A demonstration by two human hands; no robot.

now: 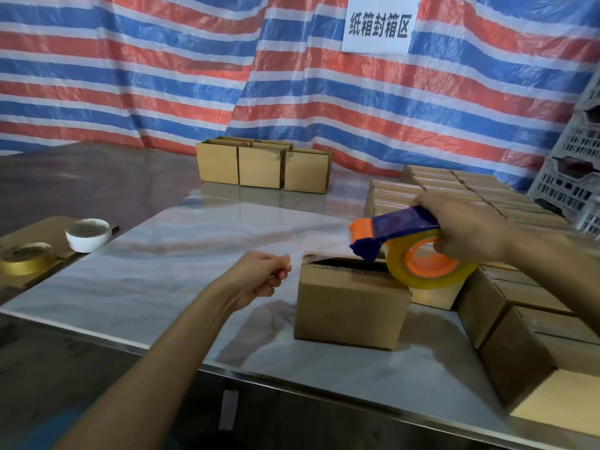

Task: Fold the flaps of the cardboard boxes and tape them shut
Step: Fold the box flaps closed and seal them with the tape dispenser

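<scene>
My right hand (467, 228) has its fingers clamped round the blue handle of the tape dispenser (397, 227), with one fingertip tucked into the orange core of the clear tape roll (428, 266). The dispenser's toothed blue nose points away from those fingers and sits on top of the cardboard box (350, 306), just below and ahead of them. The box stands on the shiny surface (162, 271). Its flaps are folded down, but a dark slit shows along the top.

My left hand (263, 277) hovers just beside the box's near corner, not touching it. Its fingers (281, 273) are curled in with the thumb against them, and I see nothing held there, though clear tape would be hard to make out.

Under and beyond my right wrist lie many packed boxes (535, 336) in rows. Well ahead of both hands, three open boxes (263, 168) stand at the surface's far edge against the striped tarp (162, 76), which bears a white sign (378, 24). Well out past my left fingers lie a white tape roll (88, 235) and a yellow tape roll (26, 258), on flat cardboard.
</scene>
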